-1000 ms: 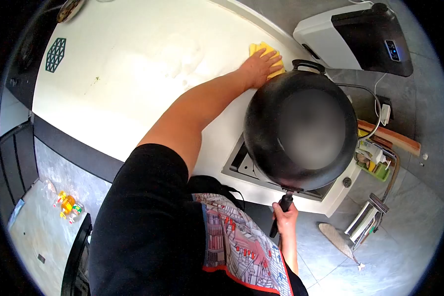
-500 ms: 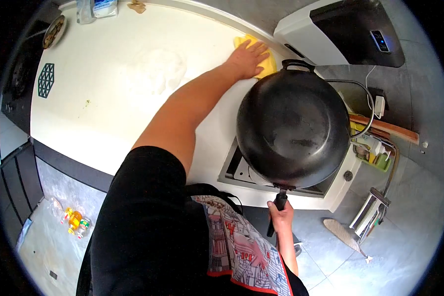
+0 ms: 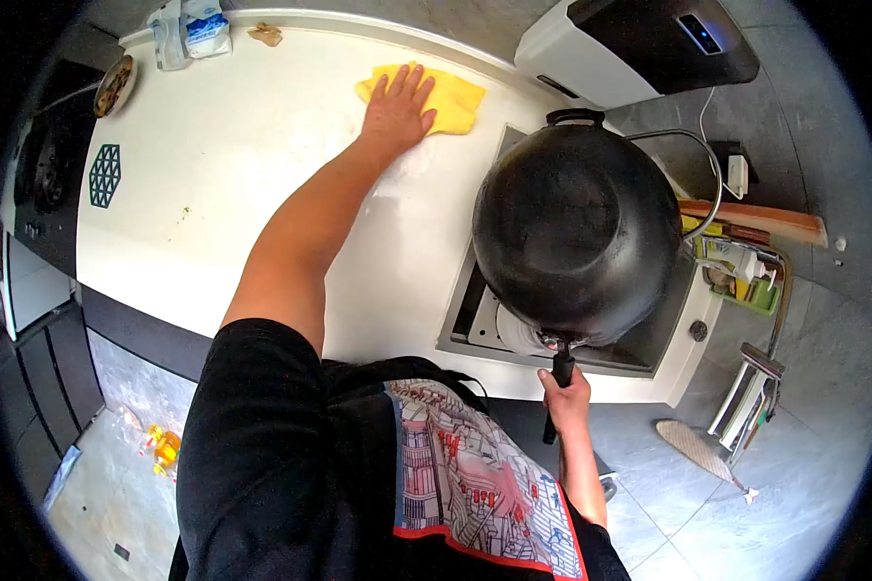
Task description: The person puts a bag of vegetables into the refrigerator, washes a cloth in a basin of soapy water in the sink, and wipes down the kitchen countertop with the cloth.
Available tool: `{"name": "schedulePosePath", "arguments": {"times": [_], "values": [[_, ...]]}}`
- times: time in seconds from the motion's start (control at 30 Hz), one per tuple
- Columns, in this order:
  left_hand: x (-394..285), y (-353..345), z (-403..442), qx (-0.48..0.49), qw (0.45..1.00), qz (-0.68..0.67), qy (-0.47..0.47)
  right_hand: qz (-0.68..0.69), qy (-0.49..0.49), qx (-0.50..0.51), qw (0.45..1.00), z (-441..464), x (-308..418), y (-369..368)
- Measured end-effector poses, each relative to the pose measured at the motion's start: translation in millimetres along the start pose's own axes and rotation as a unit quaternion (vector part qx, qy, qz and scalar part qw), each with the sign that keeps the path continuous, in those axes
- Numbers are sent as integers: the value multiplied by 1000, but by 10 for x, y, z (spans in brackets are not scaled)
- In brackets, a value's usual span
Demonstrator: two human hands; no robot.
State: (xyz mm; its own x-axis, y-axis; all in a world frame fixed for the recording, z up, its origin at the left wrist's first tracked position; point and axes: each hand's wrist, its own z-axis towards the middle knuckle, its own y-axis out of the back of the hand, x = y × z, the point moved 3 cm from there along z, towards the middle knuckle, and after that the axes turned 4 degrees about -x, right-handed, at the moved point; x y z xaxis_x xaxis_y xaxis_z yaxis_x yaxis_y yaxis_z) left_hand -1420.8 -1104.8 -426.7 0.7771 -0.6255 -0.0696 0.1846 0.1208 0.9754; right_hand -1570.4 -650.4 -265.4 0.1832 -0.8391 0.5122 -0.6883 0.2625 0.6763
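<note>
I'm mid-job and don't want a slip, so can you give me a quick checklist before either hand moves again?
1. Right hand closed on the wok handle: ok.
2. Wok over the sink, underside facing the camera: ok.
3. Wok's weight supported by the sink edge: cannot tell; the contact is hidden.
4. Left hand on the yellow cloth, fingers spread: ok.
5. Cloth apart from the wok: ok, bare counter shows between them.
6. Counter free of specks: not ok; small specks lie left of the forearm.

The white countertop carries a yellow cloth, a dark lattice mat and plastic packets.
</note>
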Motion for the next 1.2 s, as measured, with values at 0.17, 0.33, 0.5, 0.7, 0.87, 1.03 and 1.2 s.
{"name": "schedulePosePath", "arguments": {"times": [0.17,0.33,0.5,0.7,0.87,1.03,1.2], "values": [[248,49,-160,-11,999,31,28,-13,26,-14,999,1,28,-11],[314,6,-153,9,999,23,21,-33,28,-28,999,-17,79,-17],[382,-15,-45,79,996,-31,13,-14,53,-29,998,-59,31,-47],[583,129,-23,54,978,-201,14,14,43,-13,999,52,-24,-17],[393,631,-606,-130,949,-287,-24,3,60,-37,997,95,-15,58],[265,1047,-1269,-142,933,-330,-36,-95,78,-81,989,16,131,124],[304,1338,-1883,-121,930,-343,-48,-125,140,-205,961,34,-30,56]]}}
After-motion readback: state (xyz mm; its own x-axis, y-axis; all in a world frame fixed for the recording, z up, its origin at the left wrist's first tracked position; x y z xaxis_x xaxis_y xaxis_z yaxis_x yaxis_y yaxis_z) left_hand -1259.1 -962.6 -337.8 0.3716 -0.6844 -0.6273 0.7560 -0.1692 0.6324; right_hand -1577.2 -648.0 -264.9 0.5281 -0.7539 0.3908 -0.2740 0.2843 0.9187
